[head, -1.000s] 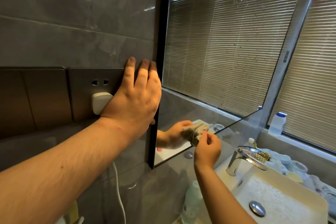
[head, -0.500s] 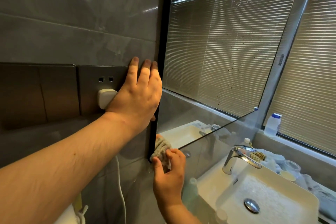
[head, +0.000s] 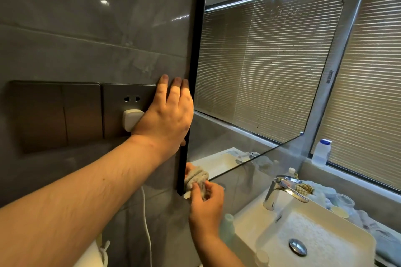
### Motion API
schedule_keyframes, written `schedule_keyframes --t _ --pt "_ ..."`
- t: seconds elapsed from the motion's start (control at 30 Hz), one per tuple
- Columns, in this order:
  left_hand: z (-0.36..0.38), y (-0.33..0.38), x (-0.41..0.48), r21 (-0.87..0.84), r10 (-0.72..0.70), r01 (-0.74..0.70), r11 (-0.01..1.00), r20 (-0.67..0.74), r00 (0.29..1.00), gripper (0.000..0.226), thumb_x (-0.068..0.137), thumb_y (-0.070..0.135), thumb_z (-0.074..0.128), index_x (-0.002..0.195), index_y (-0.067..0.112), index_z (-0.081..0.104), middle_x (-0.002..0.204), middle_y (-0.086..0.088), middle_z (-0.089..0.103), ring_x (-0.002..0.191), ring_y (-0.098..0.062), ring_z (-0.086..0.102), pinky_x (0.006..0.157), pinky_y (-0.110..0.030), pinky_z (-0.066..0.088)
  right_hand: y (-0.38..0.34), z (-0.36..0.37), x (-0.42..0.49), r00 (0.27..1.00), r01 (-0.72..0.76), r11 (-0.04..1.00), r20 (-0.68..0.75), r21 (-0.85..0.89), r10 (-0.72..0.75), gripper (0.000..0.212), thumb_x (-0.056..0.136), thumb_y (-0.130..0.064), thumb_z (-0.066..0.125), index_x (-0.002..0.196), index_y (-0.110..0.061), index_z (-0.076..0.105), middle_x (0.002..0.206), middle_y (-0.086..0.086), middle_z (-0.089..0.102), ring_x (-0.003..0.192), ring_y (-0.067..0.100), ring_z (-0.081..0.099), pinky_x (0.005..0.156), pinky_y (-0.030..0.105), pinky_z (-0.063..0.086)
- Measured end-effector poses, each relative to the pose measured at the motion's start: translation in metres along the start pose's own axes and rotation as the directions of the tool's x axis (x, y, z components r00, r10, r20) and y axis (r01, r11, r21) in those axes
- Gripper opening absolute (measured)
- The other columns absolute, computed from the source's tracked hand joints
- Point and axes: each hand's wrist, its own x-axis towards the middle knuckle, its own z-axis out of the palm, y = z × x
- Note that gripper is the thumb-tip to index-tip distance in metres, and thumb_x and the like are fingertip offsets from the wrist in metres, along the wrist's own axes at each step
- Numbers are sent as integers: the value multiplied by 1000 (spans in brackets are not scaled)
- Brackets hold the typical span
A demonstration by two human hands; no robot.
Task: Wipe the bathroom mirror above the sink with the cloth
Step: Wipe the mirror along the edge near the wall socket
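The black-framed mirror [head: 260, 76] hangs above the white sink [head: 325, 234] and reflects window blinds; specks dot its right part. My left hand [head: 167, 115] lies flat on the grey wall tile, fingers straight, beside the mirror's left frame edge. My right hand [head: 206, 204] grips a bunched grey cloth [head: 196, 178] and holds it against the mirror's bottom-left corner. Part of the cloth is hidden behind the frame edge and my fingers.
A socket plate with a white plug [head: 131, 122] and its cable [head: 147, 234] sits left of my left hand. A chrome faucet [head: 282, 191] stands on the sink. A white bottle [head: 321, 151] stands on the window ledge, cups and cloths to the right.
My right hand swept the cloth left along the mirror's bottom edge to the bottom-left corner and stays there. My left hand has stayed on the wall.
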Motion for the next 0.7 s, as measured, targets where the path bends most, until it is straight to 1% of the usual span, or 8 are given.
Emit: schedule_keyframes --t 0.07,0.13,0.23,0.3,0.4,0.47,0.57,0.7 --pt "0 0 0 -3 0 0 1000 6 1000 107 84 65 51 145 -12 8 153 -31 14 141 -49 16 112 -67 5 -1 2 -17 996 74 997 47 -29 -73 29 83 -11 77 79 -24 52 87 1 53 82 4 55 68 10 40" --pt "0 -1 -1 -14 -1 1 1000 13 1000 108 83 65 52 145 -12 8 152 -31 15 141 -48 17 113 -66 4 0 6 -21 995 77 997 62 -17 -76 28 84 -10 77 81 -23 52 90 3 52 84 1 54 69 7 40" --pt "-1 -1 -1 -48 -7 7 999 11 1000 107 83 64 54 146 -10 10 153 -29 16 141 -47 18 114 -64 5 -4 9 -21 996 79 997 51 18 -79 27 85 -10 76 82 -23 53 93 4 52 87 -3 52 72 5 39" --pt "-2 -1 -1 -49 -13 13 999 6 1000 107 82 63 56 146 -10 11 153 -29 18 141 -47 19 114 -63 6 -11 10 -18 988 147 988 31 36 -148 28 83 -7 77 81 -22 54 91 7 53 85 -2 53 73 5 39" --pt "-2 -1 0 -33 -17 17 999 -1 1000 101 82 59 56 145 -10 17 151 -30 24 140 -46 24 114 -63 10 -37 15 -1 938 347 935 -31 76 -346 23 81 -15 76 80 -22 53 86 1 52 84 3 51 76 8 38" --pt "-4 -2 0 -41 -19 18 999 -25 1000 85 85 48 54 143 -9 29 147 -29 34 137 -45 32 115 -61 18 -56 22 16 892 452 887 -76 96 -446 18 78 -24 72 81 -18 55 84 -4 53 85 9 51 78 14 39" --pt "-5 -1 1 -44 -18 17 999 -25 1000 74 88 40 49 142 -7 32 146 -27 37 136 -44 35 114 -60 22 -68 26 32 869 495 860 -99 127 -485 18 77 -16 76 82 -14 58 86 -4 55 86 17 54 79 17 42" --pt "-3 0 1 -26 -30 29 999 -39 999 77 88 42 48 143 -9 29 147 -28 34 137 -44 32 115 -60 18 -45 20 28 838 546 831 -51 108 -543 15 77 -8 74 87 -8 62 93 2 57 95 10 55 87 15 41"
